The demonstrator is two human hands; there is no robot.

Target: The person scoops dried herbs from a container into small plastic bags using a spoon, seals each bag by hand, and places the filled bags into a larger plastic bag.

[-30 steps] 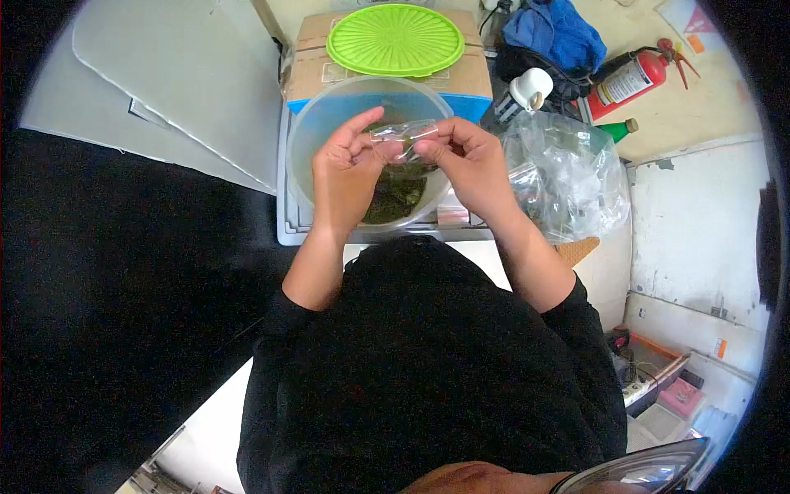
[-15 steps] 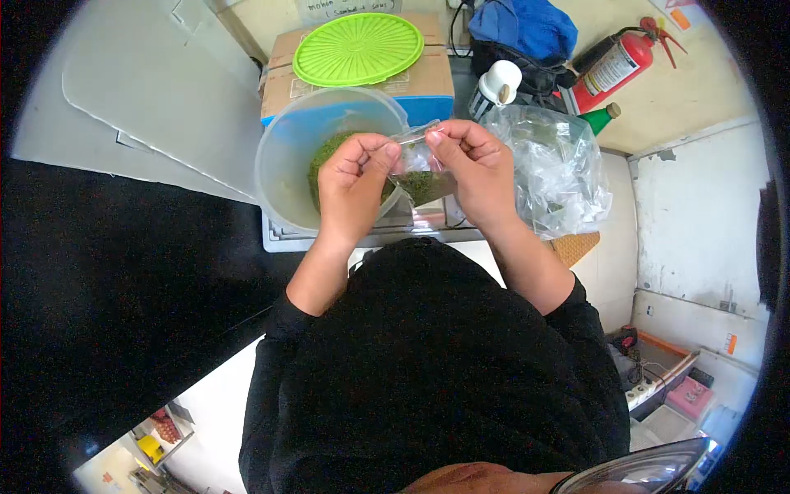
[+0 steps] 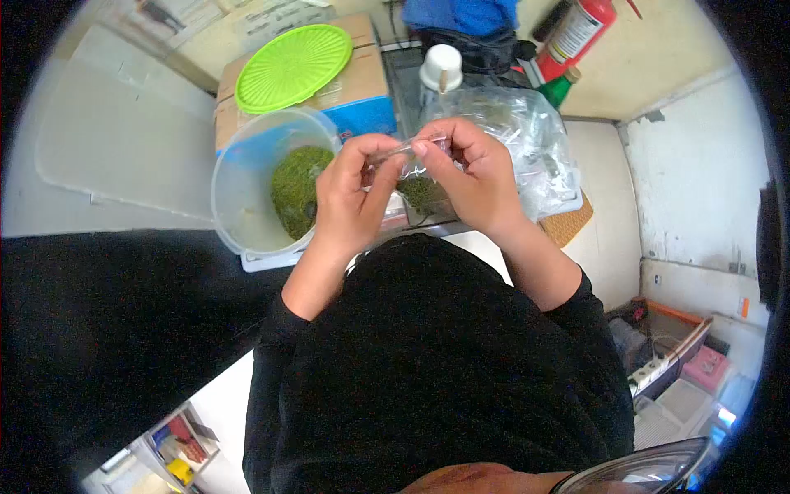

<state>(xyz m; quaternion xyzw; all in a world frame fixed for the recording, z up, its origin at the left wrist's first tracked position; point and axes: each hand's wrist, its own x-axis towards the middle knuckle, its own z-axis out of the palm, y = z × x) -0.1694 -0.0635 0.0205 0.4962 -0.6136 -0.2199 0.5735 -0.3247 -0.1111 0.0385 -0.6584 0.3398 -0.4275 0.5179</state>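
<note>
The table point(image 3: 269, 263) takes up the most room, its near edge running just in front of the person. Toward its far-left corner is a cardboard box point(image 3: 366, 70) with a blue panel on its near side. A translucent round tub point(image 3: 239, 206) stands in front of the box, close to the table's near-left corner, with green, finely broken material point(image 3: 296, 183) lying in it. A large clear plastic bag point(image 3: 518, 144) sits crumpled along the right edge. On the box lies a ribbed lime-green lid point(image 3: 294, 67). Beyond the table's far-right corner is a red fire extinguisher point(image 3: 572, 37), and near the far edge a blue cloth point(image 3: 461, 15) rests over something black. A brown woven piece point(image 3: 568, 218) pokes out past the near-right corner.

The left hand point(image 3: 354, 193) is beside the tub, thumb and forefinger pinching one side of a small clear bag point(image 3: 420, 156); the right hand point(image 3: 477, 177) pinches the other side with its thumb and curled fingers. The small bag is between them, near the table's near edge, with green content in its lower part; whether its base touches the table is unclear. A white-capped bottle point(image 3: 442, 70) stands between box and large bag, and a green bottle point(image 3: 557, 89) beyond the latter.
</note>
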